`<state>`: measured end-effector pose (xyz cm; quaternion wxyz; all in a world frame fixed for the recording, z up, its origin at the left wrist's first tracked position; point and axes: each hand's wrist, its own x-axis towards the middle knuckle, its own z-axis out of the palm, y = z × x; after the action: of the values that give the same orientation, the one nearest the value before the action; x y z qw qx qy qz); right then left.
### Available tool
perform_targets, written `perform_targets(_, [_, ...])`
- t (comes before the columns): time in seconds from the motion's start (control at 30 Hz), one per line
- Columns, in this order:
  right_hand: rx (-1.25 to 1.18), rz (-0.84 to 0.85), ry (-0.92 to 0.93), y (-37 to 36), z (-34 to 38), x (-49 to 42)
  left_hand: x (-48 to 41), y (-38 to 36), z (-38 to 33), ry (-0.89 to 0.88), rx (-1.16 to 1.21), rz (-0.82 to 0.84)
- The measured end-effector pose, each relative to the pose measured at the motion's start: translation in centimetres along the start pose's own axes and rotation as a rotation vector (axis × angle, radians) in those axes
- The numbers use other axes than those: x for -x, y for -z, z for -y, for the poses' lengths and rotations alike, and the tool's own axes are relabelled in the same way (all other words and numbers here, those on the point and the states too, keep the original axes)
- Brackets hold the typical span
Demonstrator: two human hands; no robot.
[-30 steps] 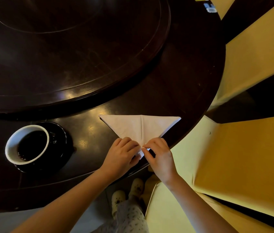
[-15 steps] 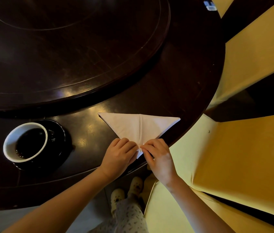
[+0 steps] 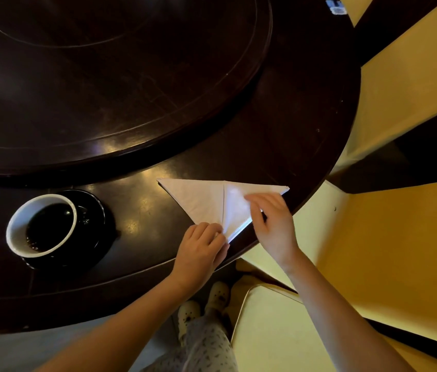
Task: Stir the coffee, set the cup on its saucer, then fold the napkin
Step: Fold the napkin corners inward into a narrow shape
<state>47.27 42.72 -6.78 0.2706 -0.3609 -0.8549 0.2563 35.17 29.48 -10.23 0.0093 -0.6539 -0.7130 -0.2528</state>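
Observation:
A white napkin [image 3: 204, 200] lies folded into a triangle near the table's front edge, its point toward me and a crease down its middle. My left hand [image 3: 201, 251] presses curled fingers on the napkin's near tip. My right hand [image 3: 273, 224] sits over the napkin's right half, fingers bent on the paper; its motion blurs the fingertips. A white-lined cup [image 3: 41, 224] of dark coffee stands on a black saucer [image 3: 92, 213] to the left. No spoon shows.
The dark round table [image 3: 292, 130] carries a raised turntable [image 3: 120, 76] at its centre. Yellow-covered chairs [image 3: 399, 251] stand close on the right, one seat [image 3: 279, 331] just below my right arm. My legs and slippers [image 3: 204, 307] show under the table edge.
My right hand has left the napkin's near tip and slid up and right along its right half. The left hand stays at the tip. Cup and saucer have not moved.

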Motion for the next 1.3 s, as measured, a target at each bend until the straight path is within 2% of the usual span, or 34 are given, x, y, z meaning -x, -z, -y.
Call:
perform_targets(0.07, [0.216,0.115,0.080,-1.7,0.6,-1.7,0.1,-0.2,-0.1,0.020,-0.007,-0.012])
perform_targets(0.17, [0.446,0.511,0.193,-4.5,0.7,-2.4,0.3,-0.3,0.0,0.035,0.000,-0.020])
perform_targets(0.23, [0.534,0.600,0.259,-5.2,-0.6,-2.0,0.5,-0.4,0.0,0.038,0.003,-0.016])
perform_targets(0.37, [0.534,0.576,0.283,-3.5,-3.2,-2.4,0.5,-0.6,0.0,0.041,-0.003,-0.035])
perform_targets(0.67, [0.571,0.501,0.119,3.7,-9.6,-3.8,0.5,-0.4,0.0,0.050,0.013,0.004])
perform_targets(0.8, [0.472,0.254,0.211,5.4,-9.6,-3.3,0.6,-0.1,0.1,0.042,0.005,0.017])
perform_targets(0.87, [0.373,0.205,0.214,5.3,-8.8,-2.7,0.6,0.1,0.1,0.035,0.005,0.018])
perform_targets(0.93, [0.280,0.210,0.191,5.0,-8.0,-2.4,0.6,0.3,0.3,0.021,0.000,0.023])
perform_targets(1.17, [0.198,0.296,0.086,6.2,-7.8,-1.1,1.4,1.3,1.8,-0.020,-0.013,0.048])
perform_targets(1.3, [0.196,0.350,0.122,5.9,-7.1,-1.2,1.3,1.4,1.8,-0.022,-0.009,0.067])
